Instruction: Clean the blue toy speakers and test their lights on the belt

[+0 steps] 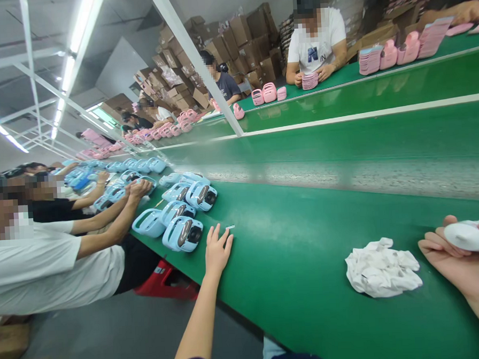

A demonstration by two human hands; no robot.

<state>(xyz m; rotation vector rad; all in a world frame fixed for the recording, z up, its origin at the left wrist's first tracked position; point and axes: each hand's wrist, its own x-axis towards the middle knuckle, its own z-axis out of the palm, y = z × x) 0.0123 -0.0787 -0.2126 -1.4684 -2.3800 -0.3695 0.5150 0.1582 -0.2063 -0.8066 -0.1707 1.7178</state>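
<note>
My left hand (218, 250) lies on the green table with its fingers spread. A small pale strip (230, 227) is at its fingertips; whether they touch it I cannot tell. Just left of this hand stands a light blue plastic housing (183, 234) with a dark round lens-like part, and several similar ones lie behind it. At the far right, my right hand (462, 259) is turned palm up, its fingers curled round a white rounded object (467, 236) with a small blunt tip. Between my hands, nearer the right one, lies a crumpled white cloth (383, 268).
Co-workers sit along the left edge; the nearest person's hands (139, 189) are over the blue housings. Across a raised divider (365, 122), a person (316, 41) handles a pink stack (310, 81). A red stool (164, 282) stands under the table edge.
</note>
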